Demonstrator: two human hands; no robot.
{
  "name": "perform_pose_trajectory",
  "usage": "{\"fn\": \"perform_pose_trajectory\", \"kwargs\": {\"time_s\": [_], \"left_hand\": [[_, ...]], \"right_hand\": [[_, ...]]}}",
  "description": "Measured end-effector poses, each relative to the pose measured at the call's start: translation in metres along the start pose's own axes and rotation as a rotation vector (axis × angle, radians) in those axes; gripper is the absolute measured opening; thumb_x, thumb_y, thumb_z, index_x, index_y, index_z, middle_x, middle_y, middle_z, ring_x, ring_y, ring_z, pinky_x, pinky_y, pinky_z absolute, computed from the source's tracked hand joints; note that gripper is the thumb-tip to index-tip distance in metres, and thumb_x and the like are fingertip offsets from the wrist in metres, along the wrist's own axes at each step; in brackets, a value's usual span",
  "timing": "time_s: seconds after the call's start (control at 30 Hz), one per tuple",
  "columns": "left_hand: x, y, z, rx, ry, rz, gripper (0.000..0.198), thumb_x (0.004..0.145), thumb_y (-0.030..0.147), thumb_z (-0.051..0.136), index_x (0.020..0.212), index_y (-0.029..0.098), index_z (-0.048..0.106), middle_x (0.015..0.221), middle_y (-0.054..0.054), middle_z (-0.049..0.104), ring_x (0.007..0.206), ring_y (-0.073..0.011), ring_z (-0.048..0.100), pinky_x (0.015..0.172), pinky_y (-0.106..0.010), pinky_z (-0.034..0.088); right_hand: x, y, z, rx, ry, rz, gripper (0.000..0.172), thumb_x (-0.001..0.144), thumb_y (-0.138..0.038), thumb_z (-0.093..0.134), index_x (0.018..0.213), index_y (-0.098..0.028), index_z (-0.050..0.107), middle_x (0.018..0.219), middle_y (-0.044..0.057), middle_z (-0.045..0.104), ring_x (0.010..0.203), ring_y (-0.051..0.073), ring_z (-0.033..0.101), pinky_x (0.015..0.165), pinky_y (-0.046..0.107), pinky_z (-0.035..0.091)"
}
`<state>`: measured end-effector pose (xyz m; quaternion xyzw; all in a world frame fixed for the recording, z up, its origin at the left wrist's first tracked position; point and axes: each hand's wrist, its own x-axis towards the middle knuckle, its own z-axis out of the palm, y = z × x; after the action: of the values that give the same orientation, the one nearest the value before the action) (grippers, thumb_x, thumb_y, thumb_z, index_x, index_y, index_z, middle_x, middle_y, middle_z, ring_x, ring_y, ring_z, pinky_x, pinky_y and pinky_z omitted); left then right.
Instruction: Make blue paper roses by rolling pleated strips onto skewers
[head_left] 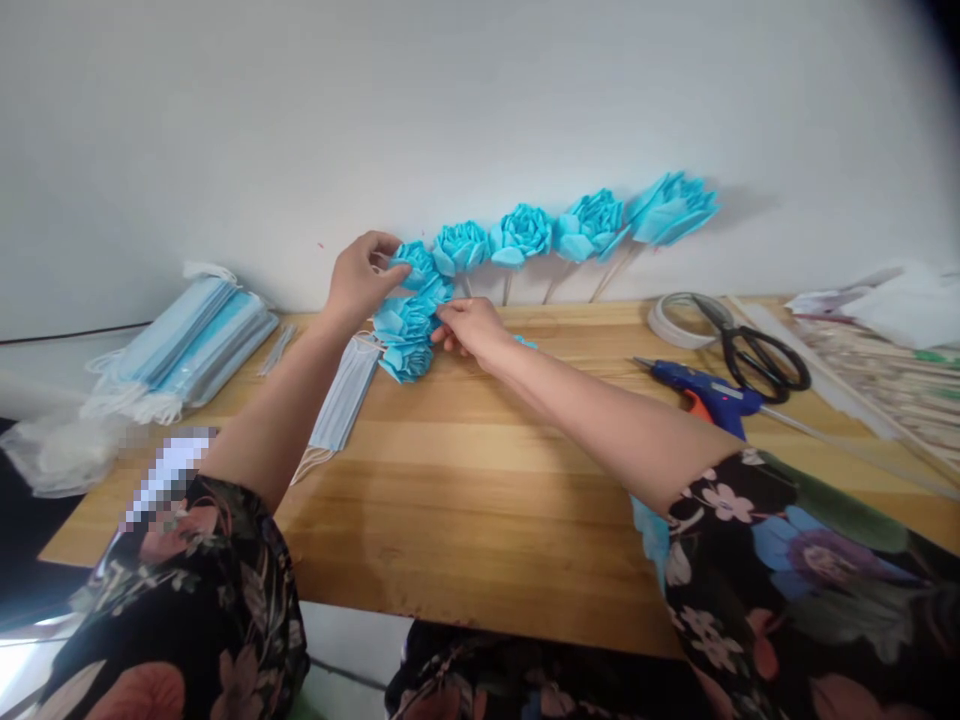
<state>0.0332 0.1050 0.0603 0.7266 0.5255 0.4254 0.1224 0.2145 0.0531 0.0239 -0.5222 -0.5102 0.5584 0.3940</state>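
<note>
On the wooden counter (480, 500), taking the cluster of blue paper flowers (409, 320) near the wall as the landmark, a stack of blue face masks (191, 345) lies well to its left, at the counter's far left corner, with crumpled clear plastic (52, 450) in front of that stack at the edge. A single face mask (345, 395) lies flat just left of the cluster and a little nearer the person, its ear loops trailing toward the front. The left hand (360, 280) reaches the cluster's upper left side, its fingers (386, 245) curled closed around the topmost flower against the wall. The cluster itself sits at the back of the counter, touching the wall, several blue blooms bunched one above another. The right hand (469, 328) meets the cluster from its right, fingers pinched on the edge of a middle bloom. Right of the cluster, four more flowers on sticks (570, 228) lean against the wall in a row. Further right lie a roll of white tape (675, 322), black scissors (765, 355) partly over it, and a blue glue gun (697, 385) just in front of them. At the far right, well apart from the cluster, a pile of thin wooden sticks (885, 390) and white paper (892, 295) cover the counter's end.
</note>
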Motion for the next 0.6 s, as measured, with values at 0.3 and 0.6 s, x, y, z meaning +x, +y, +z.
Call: {"fn": "perform_pose_trajectory", "kwargs": {"time_s": [0.3, 0.6], "left_hand": [[-0.001, -0.003, 0.0, -0.07, 0.027, 0.01, 0.04, 0.069, 0.026, 0.073, 0.108, 0.018, 0.067, 0.096, -0.003, 0.065, 0.083, -0.0163, 0.059, 0.079, -0.032, 0.051], [-0.006, -0.004, -0.003, -0.118, 0.006, -0.021, 0.045, 0.072, 0.027, 0.072, 0.115, 0.018, 0.066, 0.103, -0.005, 0.066, 0.092, -0.0192, 0.061, 0.086, -0.035, 0.051]], "right_hand": [[0.009, 0.006, 0.011, -0.181, 0.062, -0.155, 0.017, 0.088, -0.022, 0.056, 0.086, -0.018, 0.073, 0.062, 0.0, 0.07, 0.047, 0.013, 0.059, 0.05, 0.023, 0.046], [-0.007, -0.005, 0.001, -0.612, 0.113, -0.433, 0.024, 0.092, -0.022, 0.055, 0.1, -0.02, 0.078, 0.076, 0.004, 0.075, 0.083, 0.021, 0.07, 0.081, 0.03, 0.049]]}}
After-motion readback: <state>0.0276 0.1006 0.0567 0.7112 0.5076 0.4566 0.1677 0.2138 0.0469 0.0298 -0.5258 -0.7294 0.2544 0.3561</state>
